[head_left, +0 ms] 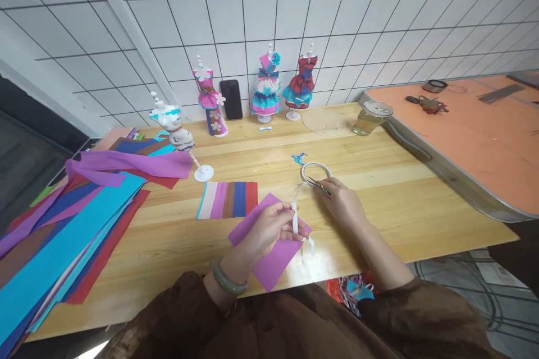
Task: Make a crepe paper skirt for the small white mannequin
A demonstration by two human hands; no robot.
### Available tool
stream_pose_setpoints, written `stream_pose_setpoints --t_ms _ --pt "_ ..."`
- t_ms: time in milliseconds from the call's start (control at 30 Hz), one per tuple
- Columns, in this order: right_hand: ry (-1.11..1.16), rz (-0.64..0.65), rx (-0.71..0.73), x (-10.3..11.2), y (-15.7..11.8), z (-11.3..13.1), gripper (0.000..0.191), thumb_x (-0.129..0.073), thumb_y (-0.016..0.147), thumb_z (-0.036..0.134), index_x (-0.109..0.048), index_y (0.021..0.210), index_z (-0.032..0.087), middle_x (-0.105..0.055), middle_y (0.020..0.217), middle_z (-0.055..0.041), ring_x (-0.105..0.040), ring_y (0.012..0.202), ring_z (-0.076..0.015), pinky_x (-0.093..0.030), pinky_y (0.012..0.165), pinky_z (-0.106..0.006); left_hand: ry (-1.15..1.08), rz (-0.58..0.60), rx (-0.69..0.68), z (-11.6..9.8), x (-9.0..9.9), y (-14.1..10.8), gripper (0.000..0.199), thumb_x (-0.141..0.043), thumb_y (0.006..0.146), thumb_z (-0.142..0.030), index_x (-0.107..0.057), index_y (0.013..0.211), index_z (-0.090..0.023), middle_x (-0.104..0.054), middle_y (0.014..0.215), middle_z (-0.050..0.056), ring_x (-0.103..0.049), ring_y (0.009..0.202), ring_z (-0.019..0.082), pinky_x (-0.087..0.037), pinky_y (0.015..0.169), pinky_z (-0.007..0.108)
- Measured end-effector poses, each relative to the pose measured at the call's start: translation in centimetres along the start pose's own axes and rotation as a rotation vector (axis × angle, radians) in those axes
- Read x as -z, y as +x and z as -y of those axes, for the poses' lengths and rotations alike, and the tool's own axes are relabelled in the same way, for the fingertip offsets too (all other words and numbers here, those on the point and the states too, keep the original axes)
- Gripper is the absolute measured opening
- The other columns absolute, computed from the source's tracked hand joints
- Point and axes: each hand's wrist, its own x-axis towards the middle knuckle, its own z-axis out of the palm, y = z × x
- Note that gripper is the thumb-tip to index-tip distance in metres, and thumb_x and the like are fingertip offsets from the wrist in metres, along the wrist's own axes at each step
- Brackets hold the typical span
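My left hand [275, 224] pinches a strip of white tape [295, 219] over a purple sheet [269, 272] that lies turned like a diamond near the table's front edge. A short white piece [311, 244] hangs by its lower fingers. My right hand [343, 202] is closed around small pointed scissors [316, 184], their handles mostly hidden in the fingers. The blades reach over the near rim of a white tape roll [304, 171] lying flat. Just left of the purple sheet is a striped multicoloured piece [229, 199].
A bare-topped white dress form [181, 137] stands left, with dressed miniature forms [266, 87] along the wall beside a phone [232, 100]. Long coloured strips [92, 219] cover the left side. A lidded cup [373, 118] stands back right; blue scraps [299, 158] lie mid-table.
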Motion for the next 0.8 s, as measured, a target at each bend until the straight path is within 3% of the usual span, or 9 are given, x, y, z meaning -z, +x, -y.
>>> stream_pose_setpoints --t_ms 167,467,667,800 --pt "-0.138 0.057 -0.001 0.0 0.7 -0.2 0.026 -0.044 0.085 0.024 -0.062 0.104 0.023 -0.061 0.101 -0.0059 -0.061 0.073 -0.0178 -0.040 0.056 -0.026 0.022 0.003 -0.018 -0.3 -0.2 -0.5 0.020 -0.053 0.078 -0.028 -0.048 0.091 -0.013 -0.063 0.065 0.006 -0.064 0.058 0.017 -0.050 0.059 0.030" --pt "-0.142 0.073 -0.012 -0.2 1.6 0.3 0.021 -0.042 0.087 0.028 -0.061 0.088 0.019 -0.060 0.099 -0.0077 -0.059 0.070 -0.0175 -0.035 0.053 -0.026 -0.081 0.035 -0.046 -0.3 0.0 -0.5 0.023 -0.047 0.076 -0.022 -0.045 0.097 -0.011 -0.062 0.057 0.006 -0.062 0.052 0.018 -0.047 0.054 0.029" --pt "0.090 -0.105 -0.057 -0.5 2.3 0.2 0.022 -0.043 0.086 0.033 -0.058 0.087 0.018 -0.060 0.089 -0.0074 -0.058 0.078 -0.0196 -0.039 0.061 -0.026 -0.061 0.103 -0.061 -0.8 -0.4 -1.2 0.035 -0.055 0.073 -0.017 -0.043 0.105 -0.011 -0.065 0.069 0.007 -0.064 0.059 0.018 -0.047 0.059 0.030" --pt "0.204 -0.084 -0.061 -0.9 3.2 0.3 0.024 -0.044 0.084 0.036 -0.059 0.083 0.017 -0.061 0.078 -0.0061 -0.057 0.072 -0.0184 -0.039 0.062 -0.026 -0.039 0.131 -0.055 -0.5 -0.2 -1.2 0.039 -0.060 0.068 -0.014 -0.045 0.104 -0.012 -0.063 0.072 0.004 -0.064 0.058 0.018 -0.047 0.058 0.030"
